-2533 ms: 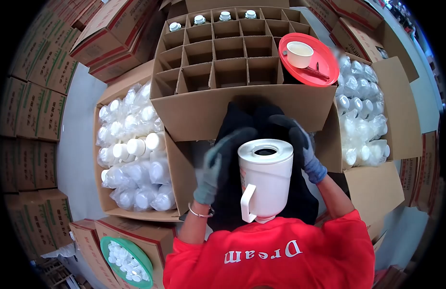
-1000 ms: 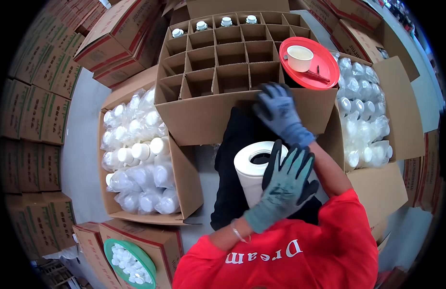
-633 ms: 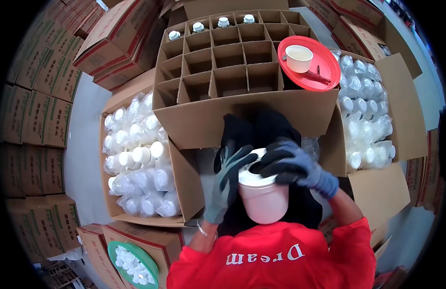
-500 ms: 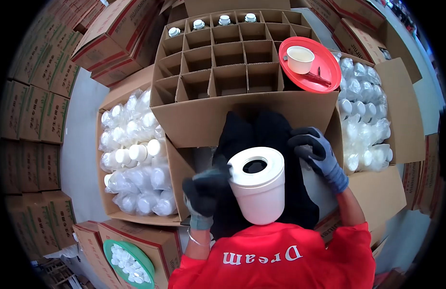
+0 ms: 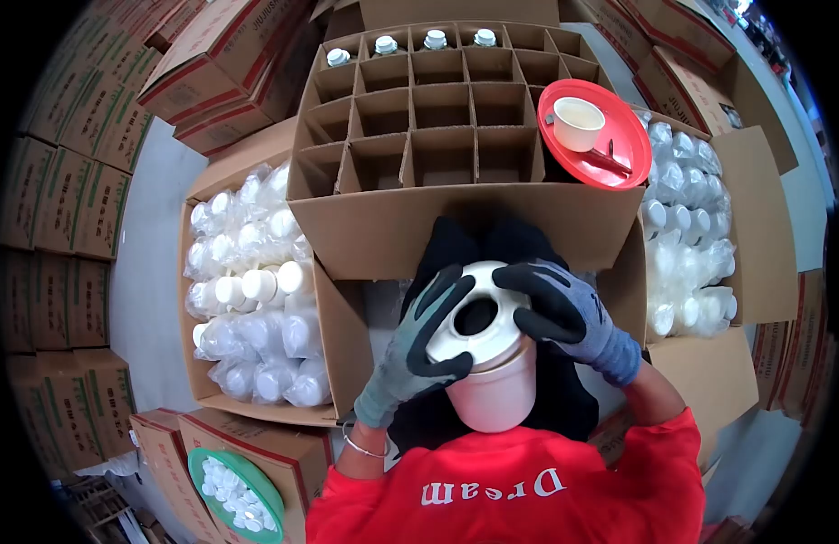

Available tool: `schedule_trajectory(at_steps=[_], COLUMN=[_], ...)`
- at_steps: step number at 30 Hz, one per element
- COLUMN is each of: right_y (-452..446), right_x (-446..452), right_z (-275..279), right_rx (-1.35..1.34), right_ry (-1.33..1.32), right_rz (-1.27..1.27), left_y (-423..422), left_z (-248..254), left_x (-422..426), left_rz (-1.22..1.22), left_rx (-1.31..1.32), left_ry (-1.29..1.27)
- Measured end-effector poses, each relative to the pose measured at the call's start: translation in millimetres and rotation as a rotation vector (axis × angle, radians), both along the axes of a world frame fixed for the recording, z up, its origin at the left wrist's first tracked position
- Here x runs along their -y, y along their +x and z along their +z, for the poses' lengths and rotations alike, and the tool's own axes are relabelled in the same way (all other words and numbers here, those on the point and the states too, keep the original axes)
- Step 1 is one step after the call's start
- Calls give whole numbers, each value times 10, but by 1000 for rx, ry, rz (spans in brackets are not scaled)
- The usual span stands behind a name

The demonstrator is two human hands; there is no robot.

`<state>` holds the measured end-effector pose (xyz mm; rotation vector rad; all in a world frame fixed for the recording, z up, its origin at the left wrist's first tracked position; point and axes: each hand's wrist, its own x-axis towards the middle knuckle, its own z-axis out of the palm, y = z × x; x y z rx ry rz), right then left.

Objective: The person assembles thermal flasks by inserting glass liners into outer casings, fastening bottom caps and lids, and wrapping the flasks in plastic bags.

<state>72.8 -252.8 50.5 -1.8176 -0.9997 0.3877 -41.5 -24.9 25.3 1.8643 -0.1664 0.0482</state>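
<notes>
A white cylindrical container (image 5: 496, 394) stands between my legs, with a round white lid (image 5: 478, 349) that has a dark hole in its centre. The lid looks slightly tilted on the container. Wearing a green and black glove, my left hand (image 5: 415, 349) grips the lid's left rim. On the right side, my right hand (image 5: 573, 317), in a blue and black glove, holds the lid's rim with curled fingers. Just beyond my knees is a divided carton (image 5: 465, 227) with several white-capped bottles (image 5: 436, 39) in its far row.
A red plate (image 5: 632, 145) with a white cup (image 5: 579, 123) and red tool rests on the carton's right corner. Boxes of wrapped white bottles stand at left (image 5: 261, 286) and right (image 5: 678, 218). A green basin (image 5: 270, 494) of white caps is at lower left.
Both hands have come in from either side of the container and closed around its lid. The lid is now tilted and looks partly separated from the container's body.
</notes>
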Motion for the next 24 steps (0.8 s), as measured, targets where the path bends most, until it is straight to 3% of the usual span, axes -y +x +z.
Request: schedule_trajectory(at_steps=[1, 3, 4, 7, 9, 12, 13, 14, 15, 16, 17, 19, 21, 22, 23, 24], right_y=[81, 130, 180, 328, 423, 547, 561, 580, 600, 630, 671, 853, 1222, 1431, 1523, 1783], right_x=[-102, -324, -436, -687, -796, -883, -911, -938, -954, -958, -978, -947, -934, -956, -1083, -1128], right_z=[13, 171, 224, 228, 69, -8, -28, -41, -44, -36, -33, -284, -199, -149, 234, 89], right_rx=[278, 98, 138, 214, 343, 737, 599, 462, 323, 186, -207, -444, -257, -103, -392, -15], right_ry=[41, 153, 169, 207, 217, -41, -86, -131, -175, -183, -52, 124, -25, -120, -311, -394], right_rz=[58, 115, 162, 221, 233, 276, 253, 227, 196, 112, 90, 107, 54, -7, -235, -288], left_y=[74, 225, 274, 338, 455, 563, 601, 636, 680, 685, 791, 1003, 1118, 1200, 1212, 1252], left_z=[74, -160, -367, -414, -284, -140, -117, -92, -240, -351, -264, -90, -95, -138, -207, -365], left_x=[-13, -8, -121, -234, -246, -241, -242, -245, -218, -170, -178, -194, -204, -156, -149, -116], left_rz=[7, 266, 230, 139, 121, 126, 129, 202, 319, 385, 390, 497, 434, 515, 553, 500], left_rx=[55, 14, -32, 154, 86, 47, 41, 213, 182, 220, 392, 750, 636, 562, 560, 519], left_ry=[111, -172, -84, -39, -151, -331, -384, -119, -7, -223, -35, 357, 652, 521, 313, 35])
